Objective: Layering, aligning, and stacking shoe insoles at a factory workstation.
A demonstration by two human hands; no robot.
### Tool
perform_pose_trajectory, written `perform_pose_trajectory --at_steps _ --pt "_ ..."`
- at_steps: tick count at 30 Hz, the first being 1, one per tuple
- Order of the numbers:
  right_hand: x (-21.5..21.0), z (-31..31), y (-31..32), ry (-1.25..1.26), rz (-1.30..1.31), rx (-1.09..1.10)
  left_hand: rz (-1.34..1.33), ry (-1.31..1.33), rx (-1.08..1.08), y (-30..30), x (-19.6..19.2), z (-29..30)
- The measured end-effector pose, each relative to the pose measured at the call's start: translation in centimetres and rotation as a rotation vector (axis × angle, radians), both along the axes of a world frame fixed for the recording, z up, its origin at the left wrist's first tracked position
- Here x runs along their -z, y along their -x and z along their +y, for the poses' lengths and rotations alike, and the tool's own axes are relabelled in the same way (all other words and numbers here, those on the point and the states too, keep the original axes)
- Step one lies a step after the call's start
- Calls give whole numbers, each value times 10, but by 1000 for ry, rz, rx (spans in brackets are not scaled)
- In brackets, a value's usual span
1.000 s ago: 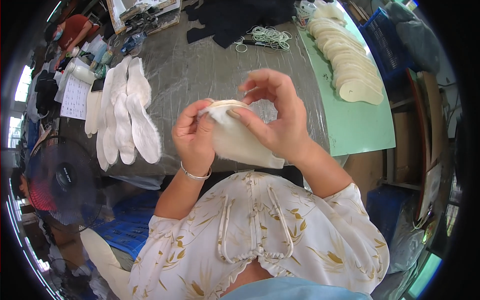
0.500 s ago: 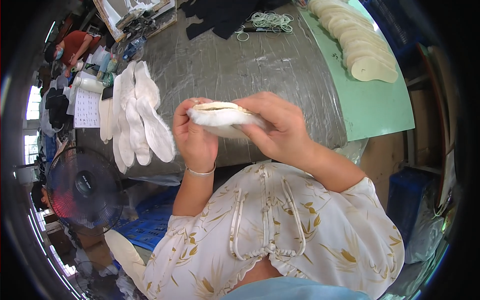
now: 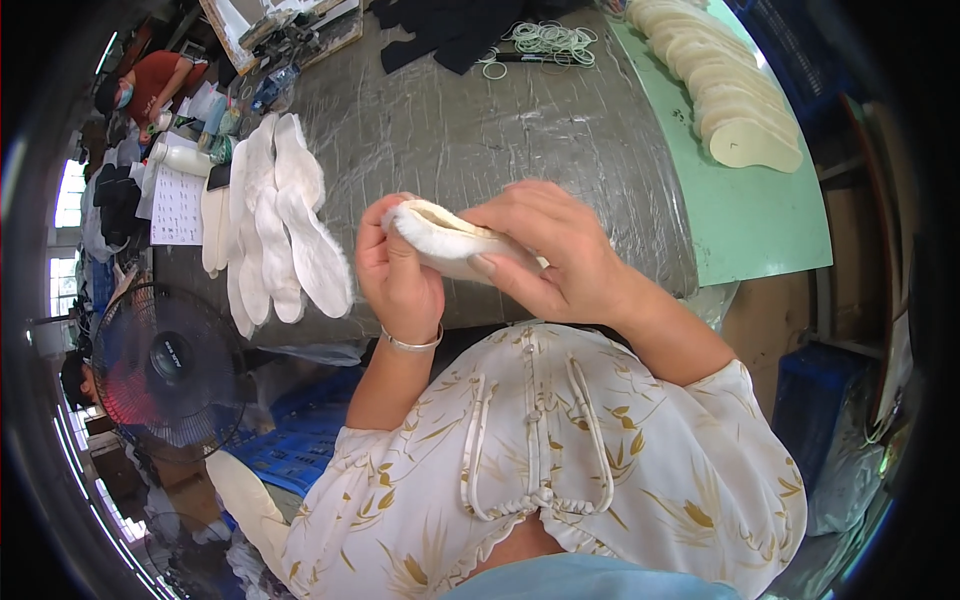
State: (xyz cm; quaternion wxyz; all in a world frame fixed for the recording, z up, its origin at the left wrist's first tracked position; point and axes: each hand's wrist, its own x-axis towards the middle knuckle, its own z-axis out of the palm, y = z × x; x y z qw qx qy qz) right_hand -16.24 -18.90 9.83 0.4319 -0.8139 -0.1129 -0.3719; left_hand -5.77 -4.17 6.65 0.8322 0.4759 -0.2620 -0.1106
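Note:
Both hands hold a white fleecy insole (image 3: 440,240) above the near part of the table, its furry side and a cream layer showing with a gap between them. My left hand (image 3: 405,275) grips one end, thumb on the fleece, fingers behind. My right hand (image 3: 560,250) pinches the other end, its thumb along the near edge and fingers over the top. The far end under the right fingers is hidden. To the left on the table lie several finished-looking white fleecy insoles (image 3: 310,240), overlapping side by side.
Cream insole pieces (image 3: 755,145) lie in a long overlapping row on a green board (image 3: 760,225) at the right. Pale green elastic loops (image 3: 550,42) and dark cloth (image 3: 435,35) are at the back. A fan (image 3: 170,365) stands lower left by a blue crate (image 3: 290,440). A co-worker (image 3: 155,85) sits far left.
The insole has been tilted and turned, so the gap between its fleece and cream layer faces up more. Both hands have shifted slightly, still gripping it.

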Motion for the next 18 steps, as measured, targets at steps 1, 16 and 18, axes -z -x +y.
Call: perform_pose_trajectory --at_steps 1,16,18 --pt "-4 2 2 -46 17 -12 -11 8 7 1 -1 0" --pt "-11 19 -11 120 -115 306 -209 -25 -110 15 -10 -13" --pt "-12 19 -9 113 -109 297 -269 -6 -65 12 -4 -12"
